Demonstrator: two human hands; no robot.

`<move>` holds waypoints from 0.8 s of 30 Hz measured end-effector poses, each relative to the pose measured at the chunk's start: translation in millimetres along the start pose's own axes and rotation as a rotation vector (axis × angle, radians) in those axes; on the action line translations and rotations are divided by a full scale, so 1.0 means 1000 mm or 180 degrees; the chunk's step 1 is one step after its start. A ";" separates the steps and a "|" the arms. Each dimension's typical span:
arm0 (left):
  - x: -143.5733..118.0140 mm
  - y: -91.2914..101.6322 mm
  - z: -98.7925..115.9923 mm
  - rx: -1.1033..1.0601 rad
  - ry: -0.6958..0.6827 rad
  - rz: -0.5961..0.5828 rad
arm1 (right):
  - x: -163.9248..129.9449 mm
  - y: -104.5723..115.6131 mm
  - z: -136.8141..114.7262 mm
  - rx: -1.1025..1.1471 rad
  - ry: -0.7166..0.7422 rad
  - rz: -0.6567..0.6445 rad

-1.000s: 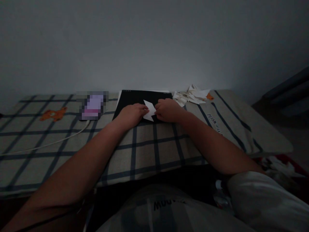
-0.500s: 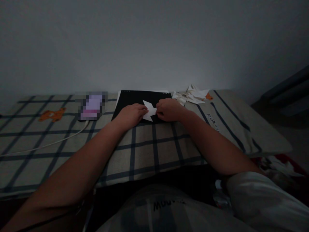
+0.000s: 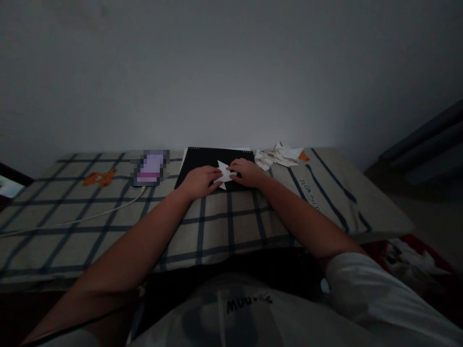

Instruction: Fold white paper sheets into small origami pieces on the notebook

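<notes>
A small folded piece of white paper with pointed corners lies over the black cover of a pad or notebook. My left hand grips its left side, fingers on top and thumb nearer me. From the other side, my right hand holds the paper's right part between bent fingers and thumb. The fingertips of both hands are close together and hide part of the folds. White sheets peek out from under the black cover.
Left of the pad is a blurred phone with a white cable. Crumpled white paper scraps lie to its right on the checked tablecloth. A wall stands behind. More scraps sit in a red container at lower right.
The view has shifted a little. My right hand's fingers have gone from a tight curl at the paper's right tip to a looser hold further over it, closer to my left hand.
</notes>
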State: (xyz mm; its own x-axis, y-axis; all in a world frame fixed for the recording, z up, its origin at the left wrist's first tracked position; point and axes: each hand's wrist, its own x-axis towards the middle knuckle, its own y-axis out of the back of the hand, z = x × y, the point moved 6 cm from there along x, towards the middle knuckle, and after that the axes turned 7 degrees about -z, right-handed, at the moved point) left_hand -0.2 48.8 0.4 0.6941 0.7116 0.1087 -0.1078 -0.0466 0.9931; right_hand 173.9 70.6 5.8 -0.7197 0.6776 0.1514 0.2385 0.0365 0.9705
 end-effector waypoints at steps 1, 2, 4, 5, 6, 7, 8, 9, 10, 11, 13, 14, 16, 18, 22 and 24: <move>0.000 -0.001 -0.001 -0.0008 0.0017 0.0038 | 0.002 -0.002 0.003 0.0022 -0.0107 -0.0013; 0.000 -0.002 -0.001 -0.0037 0.0005 0.0079 | 0.003 -0.003 0.006 0.0040 -0.0222 -0.0054; 0.000 -0.002 0.000 -0.0109 -0.0060 0.0130 | 0.006 -0.003 0.009 0.0095 -0.0478 -0.0159; 0.000 -0.002 0.001 -0.0137 -0.0075 0.0145 | 0.007 -0.003 0.010 0.0159 -0.0607 -0.0188; 0.000 -0.002 0.002 -0.0157 -0.0061 0.0170 | 0.008 -0.002 0.010 0.0293 -0.0756 -0.0186; 0.000 -0.001 0.003 -0.0175 -0.0033 0.0193 | 0.008 0.000 0.011 0.0484 -0.0915 -0.0147; 0.000 0.000 0.004 -0.0191 0.0019 0.0232 | 0.007 0.000 0.013 0.0742 -0.1098 -0.0081; -0.001 0.001 0.005 -0.0201 0.0100 0.0286 | 0.006 0.001 0.015 0.1047 -0.1291 0.0019; -0.002 0.002 0.006 -0.0208 0.0226 0.0359 | 0.005 0.001 0.016 0.1200 -0.1394 0.0082; -0.003 0.004 0.006 -0.0221 0.0392 0.0443 | 0.004 0.001 0.016 0.1292 -0.1459 0.0132; -0.007 0.007 0.006 -0.0324 0.0809 0.0632 | -0.001 0.002 0.018 0.1437 -0.1574 0.0277; -0.009 0.008 0.007 -0.0433 0.1010 0.0729 | -0.004 0.003 0.018 0.1504 -0.1629 0.0379; -0.011 0.011 0.010 -0.0779 0.1309 0.0920 | -0.012 0.006 0.019 0.1646 -0.1721 0.0629; -0.010 0.013 0.014 -0.1295 0.1513 0.1081 | -0.021 0.008 0.019 0.1790 -0.1780 0.0905; 0.000 0.008 0.018 -0.3288 0.2161 0.1532 | -0.039 0.013 0.020 0.2045 -0.1839 0.1444; 0.009 0.009 0.026 -0.3626 0.2261 0.1655 | -0.048 0.015 0.022 0.2168 -0.1864 0.1659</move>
State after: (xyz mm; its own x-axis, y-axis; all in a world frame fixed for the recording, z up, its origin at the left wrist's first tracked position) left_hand 23.5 37.1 11.9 -0.0584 0.9965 0.0591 -0.9691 -0.0708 0.2363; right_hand 226.3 55.3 8.5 -0.0355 0.9725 0.2302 0.8783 -0.0796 0.4715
